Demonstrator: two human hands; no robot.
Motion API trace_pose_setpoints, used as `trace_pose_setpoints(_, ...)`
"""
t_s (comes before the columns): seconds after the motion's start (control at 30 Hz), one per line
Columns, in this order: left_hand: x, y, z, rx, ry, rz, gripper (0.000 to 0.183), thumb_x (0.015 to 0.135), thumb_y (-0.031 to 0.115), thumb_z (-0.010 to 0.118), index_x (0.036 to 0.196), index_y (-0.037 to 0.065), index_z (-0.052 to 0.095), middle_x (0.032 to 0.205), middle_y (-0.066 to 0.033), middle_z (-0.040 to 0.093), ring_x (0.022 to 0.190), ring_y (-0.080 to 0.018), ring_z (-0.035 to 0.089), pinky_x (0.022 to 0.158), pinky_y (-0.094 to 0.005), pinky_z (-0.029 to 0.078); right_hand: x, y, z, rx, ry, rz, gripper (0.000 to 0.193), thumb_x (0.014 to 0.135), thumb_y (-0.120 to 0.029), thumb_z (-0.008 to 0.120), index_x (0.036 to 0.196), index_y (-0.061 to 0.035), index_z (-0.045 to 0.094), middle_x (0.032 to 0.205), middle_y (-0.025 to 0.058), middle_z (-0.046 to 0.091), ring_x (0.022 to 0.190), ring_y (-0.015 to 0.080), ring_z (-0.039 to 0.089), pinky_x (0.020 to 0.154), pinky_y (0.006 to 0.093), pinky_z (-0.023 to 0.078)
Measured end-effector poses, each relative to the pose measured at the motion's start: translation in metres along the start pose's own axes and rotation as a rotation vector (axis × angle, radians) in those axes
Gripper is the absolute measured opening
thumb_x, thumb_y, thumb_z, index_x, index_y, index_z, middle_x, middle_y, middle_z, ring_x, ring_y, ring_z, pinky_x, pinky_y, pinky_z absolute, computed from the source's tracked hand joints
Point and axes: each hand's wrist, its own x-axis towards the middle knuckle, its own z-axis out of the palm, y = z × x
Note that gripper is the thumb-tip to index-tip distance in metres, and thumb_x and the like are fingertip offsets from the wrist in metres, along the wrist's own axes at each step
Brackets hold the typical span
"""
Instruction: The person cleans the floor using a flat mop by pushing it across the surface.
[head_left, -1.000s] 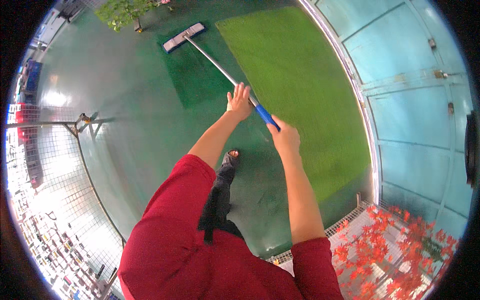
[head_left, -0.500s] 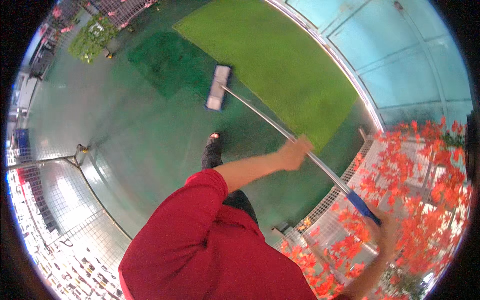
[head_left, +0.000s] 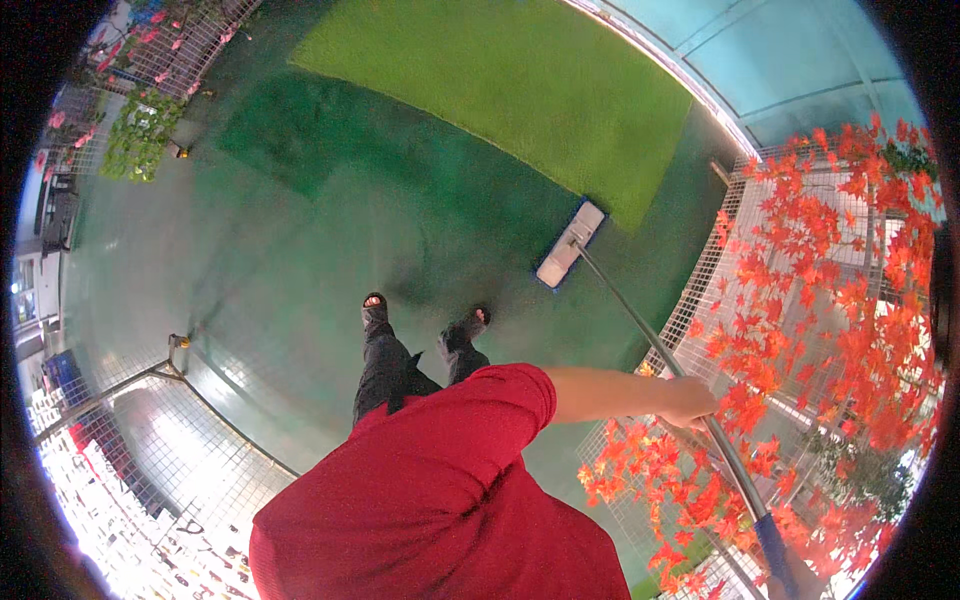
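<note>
A flat mop (head_left: pixel 560 264) with a pale plate, a blue rim and a long metal pole lies with its head on the dark green floor, beside the front corner of a bright green mat (head_left: pixel 520 90). My left hand (head_left: pixel 688 401) reaches across to the right and is wrapped round the middle of the pole. Down at the lower right rim, my right hand (head_left: pixel 803 574) closes on the blue grip (head_left: pixel 774 552) at the pole's end; part of this hand is cut off by the picture's edge.
Red-leaved branches (head_left: pixel 770 330) and a white wire mesh fence (head_left: pixel 690 300) border the right side. Light blue panels (head_left: pixel 780 60) rise at the far right. A leafy plant (head_left: pixel 138 135) stands far left, and a wire mesh panel (head_left: pixel 180 420) near left. My feet are left of the mop head.
The mop head has come right and nearer to me, from the mat's left edge to its front corner. Both hands have moved right and nearer with the pole. Both feet now show.
</note>
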Motion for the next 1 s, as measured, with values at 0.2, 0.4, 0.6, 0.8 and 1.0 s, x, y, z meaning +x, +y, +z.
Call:
trace_pose_setpoints(0.2,-0.081,0.023,-0.052,-0.015,0.068,-0.024,0.025,0.072,0.031,0.058,0.082,0.009,0.051,0.073,-0.0079,0.056,0.075,-0.0276,0.056,0.063,-0.0406,0.043,-0.016,0.000,0.017,0.238,-0.071,-0.054,0.034,0.070,-0.005,0.067,0.102,-0.0016,0.060,0.073,0.0068,0.061,0.062,0.0066,0.052,0.054,0.0220,0.041)
trace_pose_setpoints(0.4,-0.236,0.010,-0.137,0.231,0.162,-0.309,0.016,0.071,0.022,0.055,0.077,0.008,0.052,0.074,-0.0117,0.055,0.076,-0.0311,0.055,0.068,-0.0437,0.043,0.019,-0.056,0.105,0.509,0.048,-0.420,0.038,0.063,-0.009,0.066,0.100,-0.0038,0.061,0.081,0.0099,0.063,0.070,0.0175,0.060,0.066,0.0277,0.046)
trace_pose_setpoints(0.6,-0.467,-0.031,-0.262,0.543,0.308,-0.760,0.017,0.071,0.024,0.057,0.077,0.008,0.054,0.073,-0.0116,0.057,0.074,-0.0322,0.056,0.065,-0.0465,0.042,0.063,-0.311,0.209,0.313,-0.257,-0.744,0.037,0.068,-0.017,0.069,0.103,-0.0096,0.061,0.089,0.0123,0.064,0.070,0.0198,0.062,0.066,0.0285,0.047)
trace_pose_setpoints(0.8,-0.643,-0.019,-0.346,0.675,0.590,-1.510,0.048,0.073,0.021,0.061,0.116,0.008,0.043,0.122,-0.0082,0.042,0.121,-0.0261,0.032,0.097,-0.0455,0.027,0.017,-0.601,0.359,0.182,-0.190,-1.231,0.037,0.078,-0.039,0.053,0.111,-0.0219,0.054,0.076,0.0181,0.060,0.069,0.0365,0.058,0.058,0.0443,0.047)
trace_pose_setpoints(1.0,-0.698,0.026,-0.356,0.694,1.008,-1.553,0.064,0.073,0.013,0.056,0.129,0.010,0.025,0.133,-0.0092,0.029,0.127,-0.0267,0.022,0.100,-0.0477,0.023,-0.045,-0.805,0.424,0.204,-0.143,-1.369,0.037,0.078,-0.034,0.053,0.112,-0.0199,0.052,0.083,0.0160,0.061,0.077,0.0354,0.059,0.066,0.0445,0.048)
